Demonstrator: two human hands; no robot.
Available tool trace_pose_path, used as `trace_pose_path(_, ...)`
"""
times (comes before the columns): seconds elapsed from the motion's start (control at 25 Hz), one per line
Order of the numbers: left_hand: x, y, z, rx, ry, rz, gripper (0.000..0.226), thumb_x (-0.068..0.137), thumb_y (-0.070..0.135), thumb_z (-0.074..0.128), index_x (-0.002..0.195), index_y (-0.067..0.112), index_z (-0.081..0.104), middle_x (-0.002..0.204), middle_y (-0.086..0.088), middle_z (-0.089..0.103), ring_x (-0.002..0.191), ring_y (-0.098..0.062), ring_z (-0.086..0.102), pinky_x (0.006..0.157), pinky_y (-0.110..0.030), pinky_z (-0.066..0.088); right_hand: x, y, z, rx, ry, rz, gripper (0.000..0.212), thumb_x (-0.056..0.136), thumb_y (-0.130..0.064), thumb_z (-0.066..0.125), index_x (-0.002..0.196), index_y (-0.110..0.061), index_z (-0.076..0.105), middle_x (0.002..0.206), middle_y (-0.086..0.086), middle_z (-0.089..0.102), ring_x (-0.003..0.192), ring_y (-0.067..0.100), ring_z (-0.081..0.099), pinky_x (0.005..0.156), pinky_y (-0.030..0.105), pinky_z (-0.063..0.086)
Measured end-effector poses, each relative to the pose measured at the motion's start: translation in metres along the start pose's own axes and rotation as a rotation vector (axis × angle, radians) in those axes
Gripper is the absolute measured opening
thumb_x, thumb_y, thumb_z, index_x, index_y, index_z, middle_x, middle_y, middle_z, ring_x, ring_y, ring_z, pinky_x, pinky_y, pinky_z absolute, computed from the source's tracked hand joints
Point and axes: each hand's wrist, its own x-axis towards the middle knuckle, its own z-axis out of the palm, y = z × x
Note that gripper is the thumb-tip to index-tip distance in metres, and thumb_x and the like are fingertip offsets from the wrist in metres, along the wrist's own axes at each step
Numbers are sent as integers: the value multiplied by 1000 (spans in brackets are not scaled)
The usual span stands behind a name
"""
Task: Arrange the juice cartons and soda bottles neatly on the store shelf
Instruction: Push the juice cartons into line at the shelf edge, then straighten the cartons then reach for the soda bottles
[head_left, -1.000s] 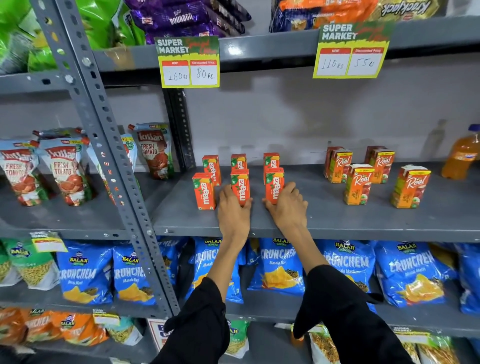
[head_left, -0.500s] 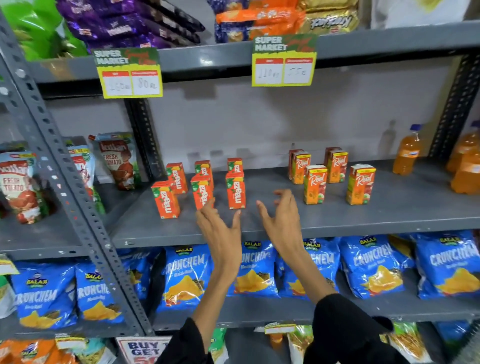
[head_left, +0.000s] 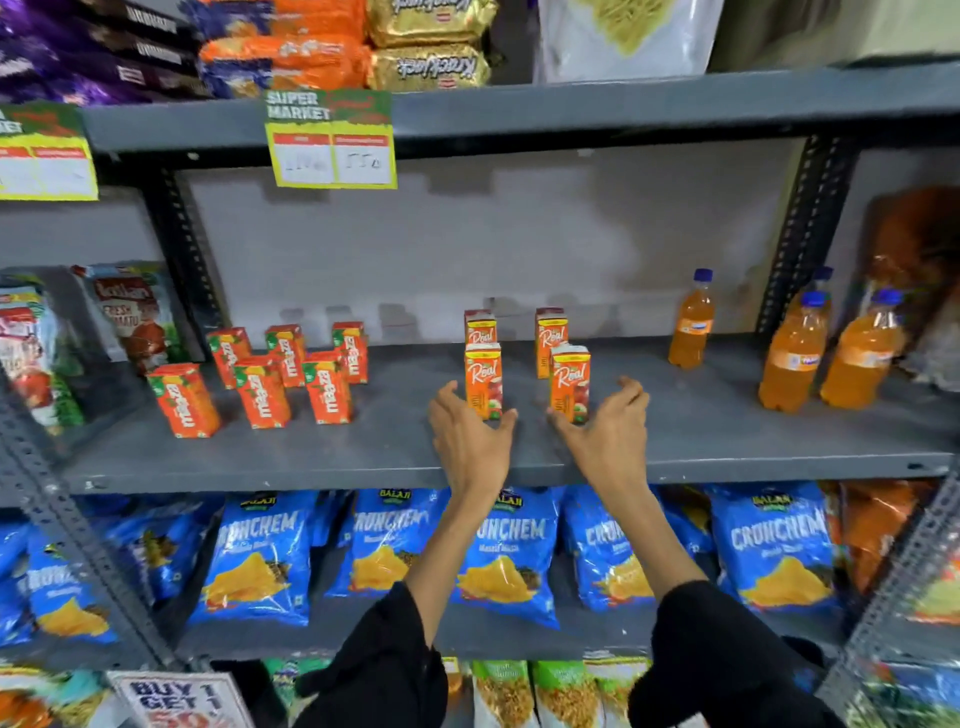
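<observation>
On the grey middle shelf (head_left: 675, 457) several orange Maaza cartons (head_left: 262, 391) stand in two rows at the left. Several Real juice cartons stand in the middle, two in front (head_left: 483, 376) (head_left: 570, 379) and two behind (head_left: 549, 332). My left hand (head_left: 467, 441) is open just in front of the front left Real carton. My right hand (head_left: 608, 431) is open, curled around the front right Real carton without gripping it. Orange soda bottles with blue caps stand at the right, one alone (head_left: 692, 319) and others clustered (head_left: 795, 353) near the upright.
Ketchup pouches (head_left: 132, 312) fill the bay to the left. Blue Crunchem snack bags (head_left: 509, 551) hang on the shelf below. A price tag (head_left: 332, 140) hangs from the upper shelf. Steel uprights (head_left: 802, 234) frame the bay at the right and left.
My view has swung right. Both hands have left the Maaza cartons and moved right to the two front Real cartons, fingers spread.
</observation>
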Motion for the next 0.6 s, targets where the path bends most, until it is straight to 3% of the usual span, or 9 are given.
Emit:
trace_pose_path(0.12, 7, 8, 7, 147, 5, -52, 91, 73, 38, 86, 140, 1, 38, 137, -19, 54, 131, -38, 52, 107, -51, 45, 13, -1, 2, -84, -78, 25, 102, 64, -60, 81, 132, 1, 35, 129, 22, 51, 120, 41, 53, 97, 52, 48)
trace_pose_path(0.32, 18, 2, 10, 257, 5, -17, 55, 79, 37, 81, 116, 8, 52, 115, -15, 69, 111, -36, 66, 97, -52, 51, 17, 0, 9, -185, -112, -33, 72, 75, -56, 75, 114, 0, 50, 118, 24, 63, 112, 42, 58, 91, 52, 50)
trace_pose_path(0.6, 9, -1, 11, 295, 44, 55, 52, 85, 36, 76, 121, 7, 52, 114, -11, 68, 107, -30, 67, 95, -46, 54, 14, -5, 14, -281, -108, -94, 68, 79, -64, 66, 116, -10, 49, 117, 15, 66, 112, 35, 61, 92, 50, 50)
